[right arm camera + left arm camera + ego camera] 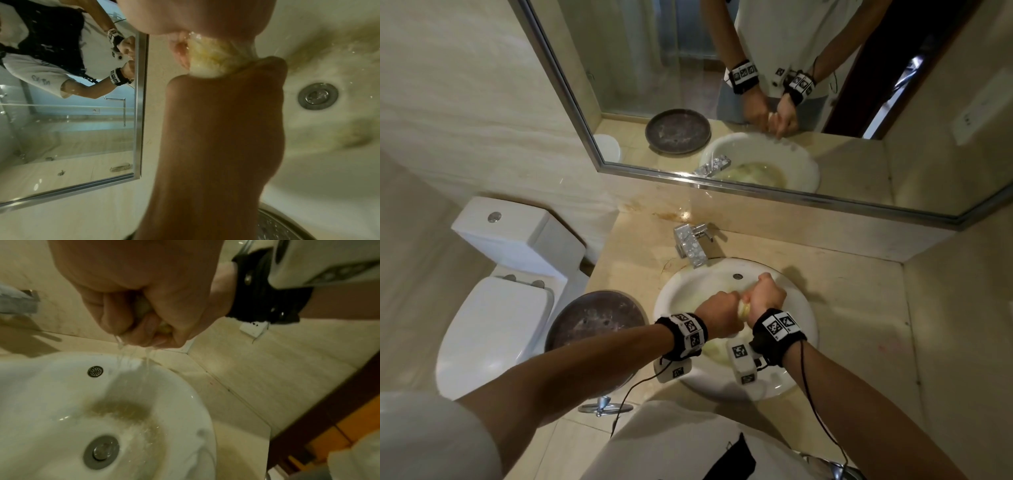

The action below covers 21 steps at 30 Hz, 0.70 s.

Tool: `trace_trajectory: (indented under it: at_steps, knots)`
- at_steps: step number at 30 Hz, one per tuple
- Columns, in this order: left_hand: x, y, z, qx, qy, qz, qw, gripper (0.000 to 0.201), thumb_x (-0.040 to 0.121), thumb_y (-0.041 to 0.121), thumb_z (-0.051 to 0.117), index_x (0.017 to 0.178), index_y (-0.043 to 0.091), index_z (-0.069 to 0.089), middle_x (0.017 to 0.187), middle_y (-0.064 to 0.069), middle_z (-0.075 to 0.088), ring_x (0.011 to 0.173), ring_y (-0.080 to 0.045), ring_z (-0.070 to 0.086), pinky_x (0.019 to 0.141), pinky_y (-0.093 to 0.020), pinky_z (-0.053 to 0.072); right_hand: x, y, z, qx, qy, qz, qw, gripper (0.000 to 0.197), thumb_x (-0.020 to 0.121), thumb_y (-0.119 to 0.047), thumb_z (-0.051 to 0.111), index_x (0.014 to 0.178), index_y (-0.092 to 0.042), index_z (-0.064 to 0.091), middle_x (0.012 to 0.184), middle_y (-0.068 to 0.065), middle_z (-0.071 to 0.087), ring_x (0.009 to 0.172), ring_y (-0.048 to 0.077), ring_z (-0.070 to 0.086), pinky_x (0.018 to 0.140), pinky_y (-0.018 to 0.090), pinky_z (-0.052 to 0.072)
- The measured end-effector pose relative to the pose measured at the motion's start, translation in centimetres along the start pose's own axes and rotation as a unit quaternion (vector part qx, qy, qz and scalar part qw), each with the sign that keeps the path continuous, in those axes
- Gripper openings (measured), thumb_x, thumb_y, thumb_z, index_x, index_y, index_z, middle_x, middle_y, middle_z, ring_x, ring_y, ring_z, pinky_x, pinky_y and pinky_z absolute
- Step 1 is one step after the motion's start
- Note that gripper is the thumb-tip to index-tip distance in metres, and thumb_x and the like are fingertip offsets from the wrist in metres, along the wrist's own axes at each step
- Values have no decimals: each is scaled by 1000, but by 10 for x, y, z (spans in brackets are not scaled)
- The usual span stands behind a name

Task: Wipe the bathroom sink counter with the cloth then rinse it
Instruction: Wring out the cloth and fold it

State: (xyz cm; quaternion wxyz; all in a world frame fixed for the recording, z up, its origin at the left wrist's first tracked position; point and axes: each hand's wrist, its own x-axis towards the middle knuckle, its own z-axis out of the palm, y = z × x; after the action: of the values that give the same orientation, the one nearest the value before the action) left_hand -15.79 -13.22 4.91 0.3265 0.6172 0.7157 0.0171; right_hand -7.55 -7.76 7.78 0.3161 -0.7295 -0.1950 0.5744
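Low in the centre of the head view, the left hand (719, 310) and right hand (767, 297) are each closing a tight grip on the yellow cloth (743, 310), wringing it over the sink (803, 310); next probably untwisting it.

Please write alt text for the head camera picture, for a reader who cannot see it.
Both hands, left hand and right hand, wring a yellow cloth over the white sink. A chrome faucet stands behind, under a mirror.
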Motion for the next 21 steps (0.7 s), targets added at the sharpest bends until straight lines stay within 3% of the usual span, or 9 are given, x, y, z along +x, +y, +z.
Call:
trace_trajectory:
  at_steps: [7,12,16,19,21]
  knots:
    - [-7,-4,9,114,49,74,990,37,91,18,57,121,-2,47,96,-22,66,82,-41,64,61,-39,40,2,10,-3,24,27,47,998,29,84,-21,46,73,1,61,54,13,57,53,29,52,63,42,52]
    - [-15,-7,6,168,38,120,978,41,92,20,58,123,-3,43,90,-21,67,76,-40,64,57,-38,38,4,18,-6,76,46,77,993,25,82,-20,47,77,-1,63,65,15,61,49,27,52,57,38,50]
    - [-16,-7,4,175,28,136,975,41,89,20,63,119,-1,45,85,-19,68,71,-39,65,56,-36,39,11,24,-7,89,41,90,991,27,85,-23,48,79,-3,64,56,12,57,43,24,50,50,32,46]
    - [-15,-7,2,191,20,141,971,40,89,19,62,119,0,44,86,-18,67,72,-39,65,56,-36,37,14,25,-9,89,38,94,991,28,84,-26,49,80,-3,64,49,11,55,44,25,51,53,35,49]
    - [-13,-6,0,203,19,142,969,39,90,21,61,119,1,44,87,-18,67,73,-39,64,56,-36,35,12,22,-8,89,38,96,991,29,83,-26,50,82,-2,66,57,13,60,50,28,55,56,37,51]
